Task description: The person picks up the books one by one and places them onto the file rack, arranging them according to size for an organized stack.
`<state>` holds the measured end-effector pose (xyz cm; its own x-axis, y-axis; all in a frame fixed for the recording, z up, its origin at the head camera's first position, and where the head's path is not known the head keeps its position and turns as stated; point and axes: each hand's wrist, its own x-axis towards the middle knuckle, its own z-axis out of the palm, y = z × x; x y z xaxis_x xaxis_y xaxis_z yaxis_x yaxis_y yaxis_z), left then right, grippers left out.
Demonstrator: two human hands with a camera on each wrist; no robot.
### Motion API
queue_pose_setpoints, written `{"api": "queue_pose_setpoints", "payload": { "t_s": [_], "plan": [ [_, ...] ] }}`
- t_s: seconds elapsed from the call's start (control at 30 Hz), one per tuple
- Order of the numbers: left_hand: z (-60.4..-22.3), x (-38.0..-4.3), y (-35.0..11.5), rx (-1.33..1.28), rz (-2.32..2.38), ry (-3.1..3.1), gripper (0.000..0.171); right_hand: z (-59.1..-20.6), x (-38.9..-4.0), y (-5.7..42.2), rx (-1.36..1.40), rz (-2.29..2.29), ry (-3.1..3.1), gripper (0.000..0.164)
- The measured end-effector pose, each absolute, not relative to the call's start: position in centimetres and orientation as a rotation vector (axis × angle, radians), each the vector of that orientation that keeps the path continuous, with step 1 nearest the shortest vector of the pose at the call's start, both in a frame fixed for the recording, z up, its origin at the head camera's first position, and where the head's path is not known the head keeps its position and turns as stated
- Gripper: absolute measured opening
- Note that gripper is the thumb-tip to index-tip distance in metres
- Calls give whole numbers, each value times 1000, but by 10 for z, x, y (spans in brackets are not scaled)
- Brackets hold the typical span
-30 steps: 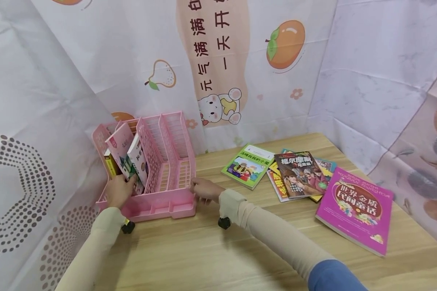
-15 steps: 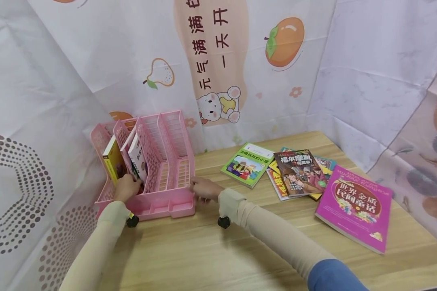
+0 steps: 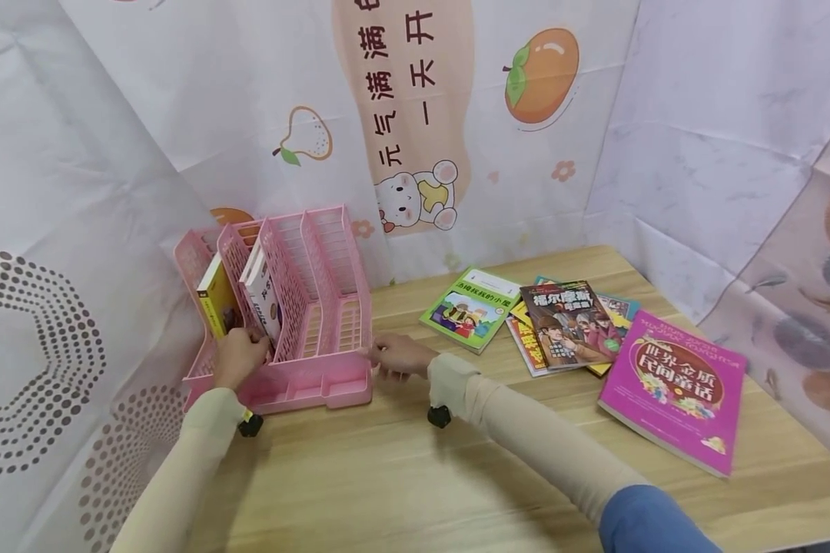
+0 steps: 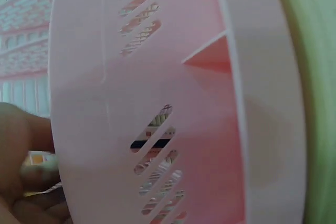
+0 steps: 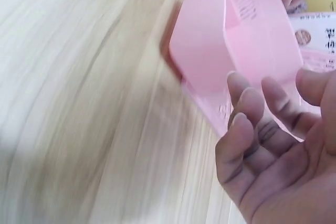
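A pink file rack (image 3: 346, 380) with several slots stands on the table at the left. A yellow book (image 3: 216, 298) leans in its leftmost slot. A white book (image 3: 266, 296) stands in the slot beside it, with another thin spine against its left. My left hand (image 3: 240, 358) reaches over the rack's front wall at the foot of these books. In the left wrist view the rack wall hides part of this hand (image 4: 31, 171), so its hold is unclear. At the rack's right end is my right hand (image 5: 278, 166), fingers loosely bent, thumb apart, holding nothing.
To the right lie a green book (image 3: 472, 309), a brown-covered comic (image 3: 569, 326) on top of other booklets, and a large purple book (image 3: 674, 392). A printed cloth (image 3: 249, 92) hangs behind the table (image 3: 360, 476).
The pink book in my left hand has gone down into the second slot beside the white book, uncovering the yellow one. My right hand has loosened and shifted slightly right from the rack's end.
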<state>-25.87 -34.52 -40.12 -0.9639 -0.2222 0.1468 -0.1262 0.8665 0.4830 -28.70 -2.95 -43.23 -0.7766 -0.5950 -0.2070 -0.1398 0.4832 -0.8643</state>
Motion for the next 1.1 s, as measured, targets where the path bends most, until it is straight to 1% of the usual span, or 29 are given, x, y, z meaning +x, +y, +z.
{"api": "queue_pose_setpoints", "payload": {
  "t_s": [0.07,0.13,0.27,0.4,0.53,0.63,0.9,1.1],
  "plan": [
    [-404,-254,-340,259,-716,-2724,39,-436,-291,-22,-631,-1210,2284,39],
    [-406,-252,-332,206,-696,-2598,41,-438,-296,-14,-636,-1223,2317,35],
    [-409,-257,-307,-28,-671,-2412,33,-434,-305,2,-641,-1264,2401,28],
    [-410,-265,-281,-260,-757,-2377,22,-428,-309,15,-630,-1271,2505,30],
    [-414,-270,-259,-396,-819,-2421,19,-428,-311,26,-601,-1245,2556,33],
    [-418,-274,-242,-454,-829,-2451,21,-432,-312,35,-596,-1240,2569,33],
    [-425,-282,-199,-630,-847,-2428,15,-436,-314,77,-574,-1234,2647,25],
    [-429,-281,-174,-632,-864,-2510,19,-435,-313,110,-538,-1253,2666,22]
  ]
}}
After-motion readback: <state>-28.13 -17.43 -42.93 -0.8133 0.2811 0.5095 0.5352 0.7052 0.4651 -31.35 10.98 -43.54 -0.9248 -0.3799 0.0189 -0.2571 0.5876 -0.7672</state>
